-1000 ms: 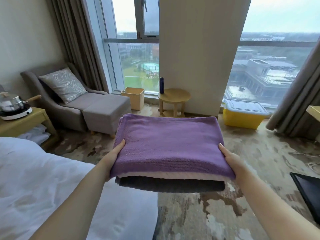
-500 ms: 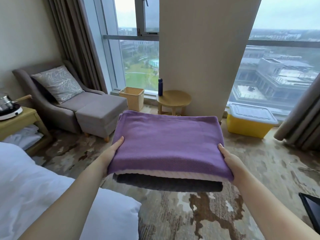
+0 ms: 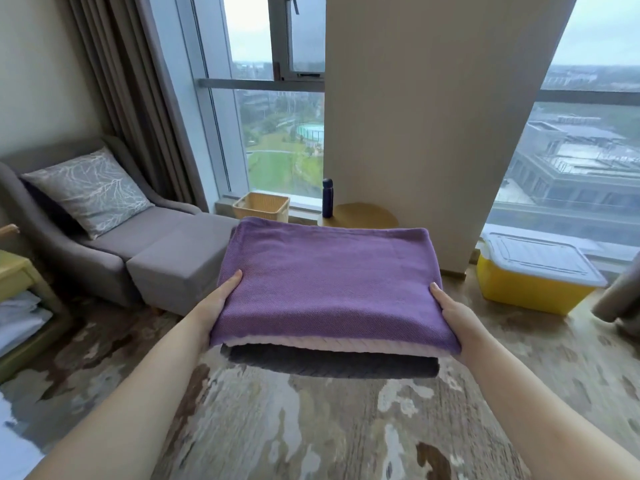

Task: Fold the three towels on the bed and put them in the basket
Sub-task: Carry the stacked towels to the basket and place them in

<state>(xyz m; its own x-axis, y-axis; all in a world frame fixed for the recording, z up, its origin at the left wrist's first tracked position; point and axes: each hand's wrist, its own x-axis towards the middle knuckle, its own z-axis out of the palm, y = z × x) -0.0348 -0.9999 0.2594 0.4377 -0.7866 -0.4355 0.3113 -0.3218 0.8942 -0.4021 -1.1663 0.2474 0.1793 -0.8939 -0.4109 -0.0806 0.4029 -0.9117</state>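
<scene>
I carry a stack of three folded towels in front of me over the carpet. The purple towel (image 3: 329,285) lies on top, a pale one (image 3: 332,344) shows as a thin edge under it, and a dark grey one (image 3: 332,363) is at the bottom. My left hand (image 3: 213,306) grips the stack's left side, thumb on top, fingers hidden beneath. My right hand (image 3: 455,315) grips the right side the same way. The tan woven basket (image 3: 261,206) stands on the floor by the window, just beyond the stack's far left corner.
A grey armchair (image 3: 69,216) with footstool (image 3: 176,268) stands to the left. Behind the stack is a round wooden side table (image 3: 367,214) with a dark bottle (image 3: 327,197). A yellow lidded bin (image 3: 536,275) sits right. The bed corner (image 3: 14,441) shows at bottom left.
I have walked forward toward the window with the stack; the bed has slipped almost out of view and the basket, chair and side table are nearer. Both hands hold as before.
</scene>
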